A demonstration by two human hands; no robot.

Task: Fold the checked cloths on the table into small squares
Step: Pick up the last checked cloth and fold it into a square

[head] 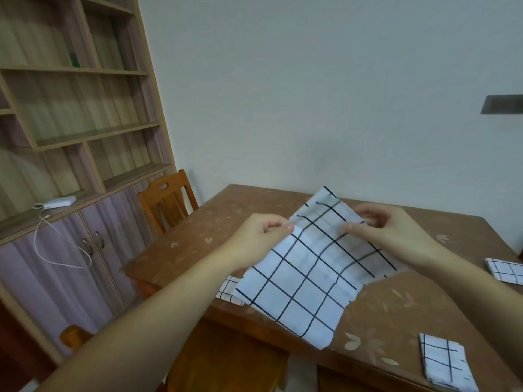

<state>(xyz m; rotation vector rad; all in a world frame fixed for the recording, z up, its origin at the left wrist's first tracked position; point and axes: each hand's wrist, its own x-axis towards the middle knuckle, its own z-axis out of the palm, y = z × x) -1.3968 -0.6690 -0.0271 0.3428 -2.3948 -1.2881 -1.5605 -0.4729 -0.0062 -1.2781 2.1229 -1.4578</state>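
Large checked cloth (308, 267) lifted over the brown table (226, 219), lower end hanging past the table's near edge. Left hand (259, 239) pinching cloth's left edge, fingers curled. Right hand (387, 233) pinching upper fold between thumb and curled fingers. Folded cloth (445, 362) at table's near right; another (505, 270) at far right edge. Small checked piece (229, 290) partly hidden behind the held cloth.

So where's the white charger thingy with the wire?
In the head view, the white charger lies far left on the ledge of the bookshelf unit, above the cupboard doors and left of the wooden chair. Its cable hangs down.
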